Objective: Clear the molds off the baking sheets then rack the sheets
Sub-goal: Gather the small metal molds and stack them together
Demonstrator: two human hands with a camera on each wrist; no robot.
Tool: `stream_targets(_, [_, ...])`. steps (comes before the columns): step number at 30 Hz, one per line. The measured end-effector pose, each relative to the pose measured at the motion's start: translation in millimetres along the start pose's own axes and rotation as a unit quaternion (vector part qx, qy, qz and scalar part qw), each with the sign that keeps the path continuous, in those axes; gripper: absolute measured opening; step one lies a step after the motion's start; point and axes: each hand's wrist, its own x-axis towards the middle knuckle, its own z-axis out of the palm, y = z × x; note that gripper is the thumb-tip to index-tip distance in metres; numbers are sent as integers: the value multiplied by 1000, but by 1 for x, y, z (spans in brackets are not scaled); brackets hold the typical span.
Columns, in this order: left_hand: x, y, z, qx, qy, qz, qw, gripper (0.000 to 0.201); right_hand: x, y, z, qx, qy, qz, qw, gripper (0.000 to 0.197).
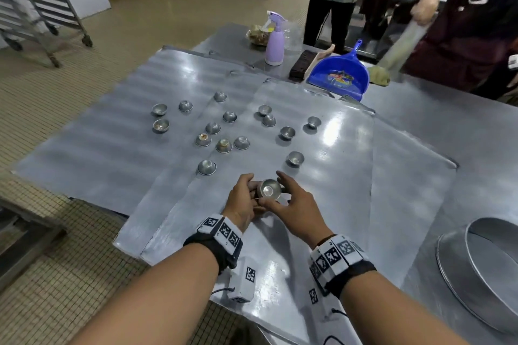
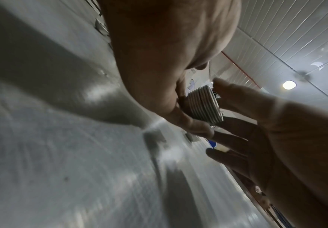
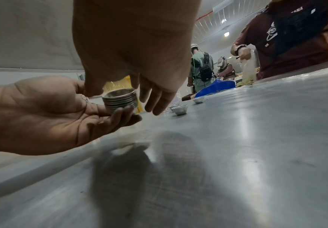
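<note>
The round pan [image 1: 485, 274] at near right is cut off by the picture's edge; the wheeled rack [image 1: 42, 3] at far left likewise. The stack of molds [image 1: 269, 190] partly hides behind fingers; its count stays unclear.

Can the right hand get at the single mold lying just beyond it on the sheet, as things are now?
Probably yes. The right hand is open beside the stack of molds that the left hand holds, and nothing lies between it and the nearest mold.

Commercial bakery kitchen: wheeled tray rack [image 1: 42, 5], steel table [image 1: 448, 131], molds [image 1: 224, 145].
</note>
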Motion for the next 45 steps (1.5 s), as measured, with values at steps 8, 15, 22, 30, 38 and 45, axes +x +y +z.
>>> stream_targets(8, [18,0,-14,115,31,68,991,15,35,28,-33,-69,50,66,994,45])
stream_targets(15, [28,-2,-16,153,32,86,984,15,97,35,-56,-176,16,72,982,43])
stream_targets(22, [30,-5,-18,151,33,90,984,17,126,37,-49,-249,-50,78,964,45])
stream_targets(30, [32,-7,-20,153,27,97,983,13,126,46,-38,-280,-65,87,954,18])
stream_targets(38, [31,-6,-20,158,24,98,982,13,95,43,-35,-244,-26,82,966,14])
stream_targets(45, [28,-6,-18,175,18,109,978,14,47,39,-31,-203,9,107,973,45])
